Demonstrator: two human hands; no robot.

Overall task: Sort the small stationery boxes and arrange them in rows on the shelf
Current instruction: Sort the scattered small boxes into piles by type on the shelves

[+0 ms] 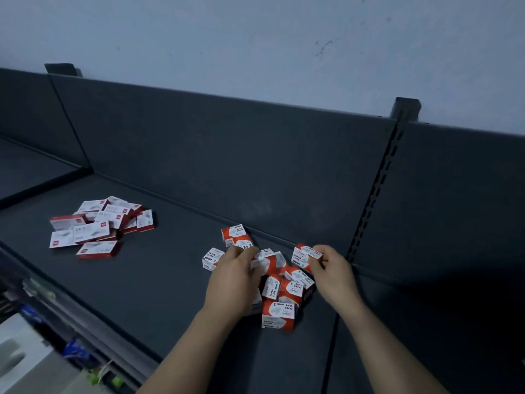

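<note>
Close to the upright back panel [255, 155] of the dark grey metal shelf [159, 280], the right hand [331, 268] pinches one small orange-and-white paper-clip box [304, 255], just right of the loose heap of like boxes [281, 291]. The left hand [233, 275] lies curled over the heap's far-left side; whether it grips, I cannot tell. The flat red-and-white boxes [96, 228] lie well apart, leftward.

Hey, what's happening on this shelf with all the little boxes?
A person is sorting small boxes on a dark grey metal shelf. Their right hand pinches one orange-and-white paper clip box beside the loose heap of matching boxes; their left hand rests on that heap. A separate pile of flat red-and-white boxes lies further left. No rows yet.
</note>
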